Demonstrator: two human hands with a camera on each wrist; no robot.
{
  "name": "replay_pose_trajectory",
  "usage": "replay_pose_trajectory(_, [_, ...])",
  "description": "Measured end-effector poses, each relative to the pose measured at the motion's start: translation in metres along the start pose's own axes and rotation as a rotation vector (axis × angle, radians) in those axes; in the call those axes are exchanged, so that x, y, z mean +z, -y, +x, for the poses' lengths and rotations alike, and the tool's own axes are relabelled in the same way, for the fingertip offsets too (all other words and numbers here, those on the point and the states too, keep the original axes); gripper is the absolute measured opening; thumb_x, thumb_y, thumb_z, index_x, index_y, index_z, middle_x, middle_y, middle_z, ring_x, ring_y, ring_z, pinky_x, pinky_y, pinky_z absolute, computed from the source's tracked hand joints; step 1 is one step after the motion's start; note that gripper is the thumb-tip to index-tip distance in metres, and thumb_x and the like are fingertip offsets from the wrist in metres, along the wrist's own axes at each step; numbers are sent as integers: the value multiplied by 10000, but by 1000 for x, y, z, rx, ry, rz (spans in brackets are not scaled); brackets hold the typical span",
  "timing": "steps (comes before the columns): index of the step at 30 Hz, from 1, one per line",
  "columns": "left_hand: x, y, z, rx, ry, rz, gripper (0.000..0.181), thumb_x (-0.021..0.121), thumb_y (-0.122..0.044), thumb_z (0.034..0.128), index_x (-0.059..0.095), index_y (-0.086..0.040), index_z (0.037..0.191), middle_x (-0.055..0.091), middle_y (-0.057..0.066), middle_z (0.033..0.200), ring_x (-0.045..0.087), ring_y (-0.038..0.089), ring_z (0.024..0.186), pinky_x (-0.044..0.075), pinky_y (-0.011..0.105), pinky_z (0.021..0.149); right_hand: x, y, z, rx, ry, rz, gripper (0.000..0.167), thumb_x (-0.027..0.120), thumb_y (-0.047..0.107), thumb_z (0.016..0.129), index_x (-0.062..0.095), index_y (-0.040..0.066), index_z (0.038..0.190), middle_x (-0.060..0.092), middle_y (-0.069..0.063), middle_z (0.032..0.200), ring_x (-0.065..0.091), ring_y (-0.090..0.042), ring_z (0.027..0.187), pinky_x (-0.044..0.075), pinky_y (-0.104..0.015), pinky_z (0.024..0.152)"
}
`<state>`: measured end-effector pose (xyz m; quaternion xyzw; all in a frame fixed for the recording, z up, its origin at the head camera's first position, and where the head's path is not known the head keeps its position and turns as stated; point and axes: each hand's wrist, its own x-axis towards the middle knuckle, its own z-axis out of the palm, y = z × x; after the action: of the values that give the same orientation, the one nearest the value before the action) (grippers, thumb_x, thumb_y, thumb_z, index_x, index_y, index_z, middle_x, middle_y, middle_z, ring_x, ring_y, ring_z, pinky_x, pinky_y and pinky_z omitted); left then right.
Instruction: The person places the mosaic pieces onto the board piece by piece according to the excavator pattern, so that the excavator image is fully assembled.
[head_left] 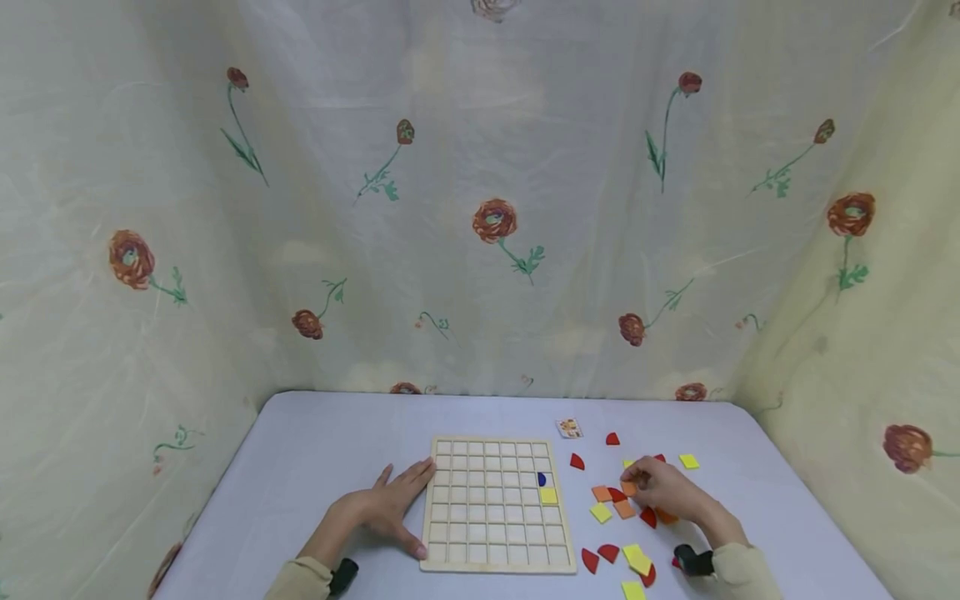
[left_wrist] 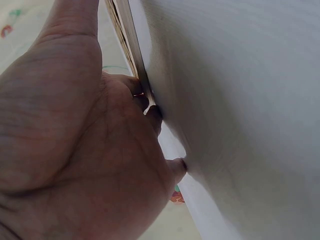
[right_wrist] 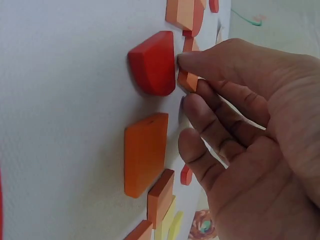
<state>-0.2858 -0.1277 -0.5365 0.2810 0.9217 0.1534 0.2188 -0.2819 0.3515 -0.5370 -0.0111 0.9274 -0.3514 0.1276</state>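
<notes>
A wooden grid board [head_left: 498, 505] lies on the white table, with a dark blue quarter-round piece [head_left: 542, 479] and a yellow square tile [head_left: 549, 496] in cells near its right side. My left hand [head_left: 393, 506] rests along the board's left edge, fingers spread and thumb at the near corner. In the left wrist view the fingers touch the board's side [left_wrist: 131, 45]. Among the loose pieces to the right, my right hand [head_left: 666, 488] pinches an orange square tile [head_left: 628, 488] between thumb and fingers; part of the tile is hidden in the right wrist view.
Several red quarter-round pieces [head_left: 590, 560], yellow tiles [head_left: 601, 512] and orange tiles [head_left: 624, 508] lie scattered right of the board. Some overlap. A small printed card [head_left: 569, 428] lies past the board's far right corner. A flowered curtain [head_left: 480, 333] surrounds the table.
</notes>
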Motion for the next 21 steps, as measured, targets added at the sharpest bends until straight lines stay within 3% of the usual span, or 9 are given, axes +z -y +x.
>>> replay_pose_trajectory(14, [-1, -1, -2, 12, -4, 4, 1251, 782, -641, 646, 126, -82, 1552, 75, 87, 1638, 72, 265, 1512, 22, 608, 1190, 2, 2, 4, 10, -89, -50, 231, 769, 121, 794, 625, 69, 966, 569, -37, 802, 512, -166, 718, 471, -232, 573])
replay_pose_trajectory(21, [-1, 0, -2, 16, -5, 10, 1248, 785, -635, 647, 125, -84, 1553, 75, 87, 1638, 69, 267, 1512, 20, 607, 1190, 14, 35, 10, -45, -109, -34, 303, 796, 192, 779, 617, 81, 996, 552, -29, 838, 490, -167, 777, 442, -233, 592])
